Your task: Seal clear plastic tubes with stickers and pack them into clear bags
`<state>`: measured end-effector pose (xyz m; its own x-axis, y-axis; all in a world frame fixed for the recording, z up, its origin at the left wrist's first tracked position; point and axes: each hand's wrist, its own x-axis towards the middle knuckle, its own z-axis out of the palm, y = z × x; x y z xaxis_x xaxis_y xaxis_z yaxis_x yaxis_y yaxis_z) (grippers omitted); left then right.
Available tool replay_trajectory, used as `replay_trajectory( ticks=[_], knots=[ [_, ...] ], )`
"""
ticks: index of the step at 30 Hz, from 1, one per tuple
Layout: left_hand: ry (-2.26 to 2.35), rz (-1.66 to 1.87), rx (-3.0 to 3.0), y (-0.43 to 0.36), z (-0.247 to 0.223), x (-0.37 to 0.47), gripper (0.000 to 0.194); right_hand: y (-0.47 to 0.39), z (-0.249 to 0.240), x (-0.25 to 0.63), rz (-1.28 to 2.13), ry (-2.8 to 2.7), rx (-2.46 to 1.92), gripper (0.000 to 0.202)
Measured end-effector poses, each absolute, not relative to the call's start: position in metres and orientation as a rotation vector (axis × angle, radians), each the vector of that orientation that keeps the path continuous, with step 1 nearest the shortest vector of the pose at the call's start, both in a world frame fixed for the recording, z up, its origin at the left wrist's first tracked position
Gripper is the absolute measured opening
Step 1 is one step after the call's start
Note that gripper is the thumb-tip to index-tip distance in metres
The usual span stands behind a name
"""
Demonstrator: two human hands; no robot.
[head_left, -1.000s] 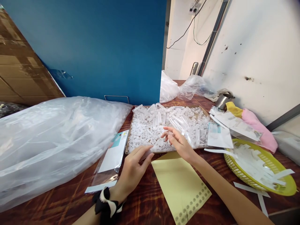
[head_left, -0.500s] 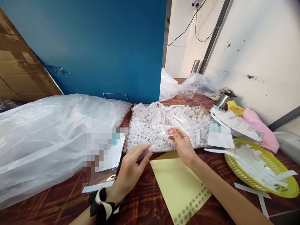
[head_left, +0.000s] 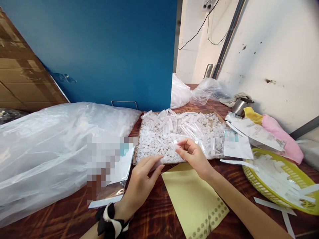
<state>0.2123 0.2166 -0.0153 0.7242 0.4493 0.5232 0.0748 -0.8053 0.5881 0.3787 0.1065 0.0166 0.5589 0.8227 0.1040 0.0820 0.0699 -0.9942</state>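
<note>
A shallow tray [head_left: 135,156] heaped with small whitish plastic pieces [head_left: 152,139] and clear tubes [head_left: 170,126] lies in the middle of the table. At its front edge my left hand [head_left: 144,176] is curled, thumb and fingers around something pale that is mostly hidden. My right hand [head_left: 193,156] is over the tray's front part, its fingertips pinched on a small clear plastic piece [head_left: 175,143]. Beneath my right forearm a yellow sheet [head_left: 191,199] with rows of round grey dots rests on the table.
A large translucent bag [head_left: 54,142] fills the left side. On the right are a yellow basket [head_left: 259,186] of white strips, a printed packet [head_left: 238,147], a metal cup [head_left: 241,106] and a pink cloth [head_left: 281,136]. A blue panel [head_left: 112,53] stands behind.
The fingers of my right hand have curled in more and tilted down slightly. My left hand keeps nearly the same pose. The whole view has shifted a little.
</note>
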Motion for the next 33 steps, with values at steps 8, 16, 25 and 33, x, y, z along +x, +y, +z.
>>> replay_trajectory(
  ticks=[8,16,25,33],
  knots=[
    [0.362,0.889,2.417,0.218,-0.011,0.215,0.022,0.101,0.020,0.374,0.406,-1.333,-1.530,0.016],
    [0.361,0.917,2.325,0.219,-0.010,0.211,0.022,0.102,0.015,0.369,0.261,-1.498,-1.525,0.018],
    [0.144,1.108,2.481,0.217,-0.006,0.210,0.011,0.099,0.017,0.360,0.477,-1.391,-1.607,0.023],
    [0.081,1.110,2.576,0.216,-0.006,0.209,0.014,0.098,0.018,0.361,0.650,-1.303,-1.590,0.024]
  ],
)
